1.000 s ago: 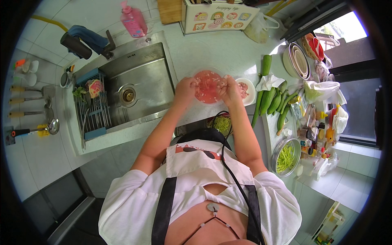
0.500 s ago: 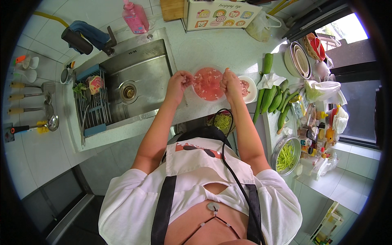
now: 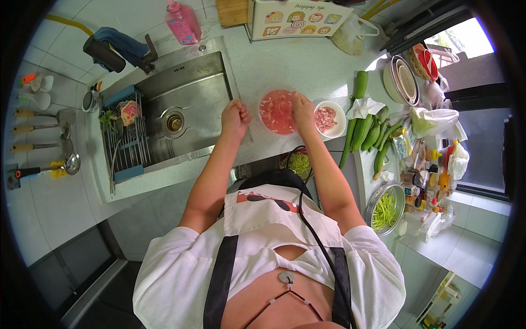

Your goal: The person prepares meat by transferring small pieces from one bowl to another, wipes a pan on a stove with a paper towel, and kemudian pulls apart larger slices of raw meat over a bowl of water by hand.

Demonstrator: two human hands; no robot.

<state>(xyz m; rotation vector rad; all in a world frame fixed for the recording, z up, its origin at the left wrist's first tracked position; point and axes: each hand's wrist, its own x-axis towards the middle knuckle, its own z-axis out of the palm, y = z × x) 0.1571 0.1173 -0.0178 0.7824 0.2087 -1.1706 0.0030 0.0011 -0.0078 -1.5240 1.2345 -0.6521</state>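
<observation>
A bowl (image 3: pixel 267 88) of reddish-pink water with small pale bits floating in it stands on the counter in front of me. My right hand (image 3: pixel 302 111) is at its right side, fingers closed and reaching over the rim; whatever they hold is hidden. My left hand (image 3: pixel 235 118) is curled closed a little left of the bowl, apart from it, and I cannot see what is inside. Just right of my right hand sits a white bowl (image 3: pixel 339 129) with chopped pink meat (image 3: pixel 326 119) in it.
A steel sink (image 3: pixel 203 96) with a dish rack (image 3: pixel 129 137) lies to the left. Green gourds (image 3: pixel 361 134) and a bowl of cut green vegetable strips (image 3: pixel 383 211) are to the right. A patterned box (image 3: pixel 298 22) and a pink bottle (image 3: pixel 183 24) stand at the back.
My left hand has drawn away from the bowl's left rim toward the sink and curled up. My right hand has shifted left over the rim, uncovering more of the white bowl.
</observation>
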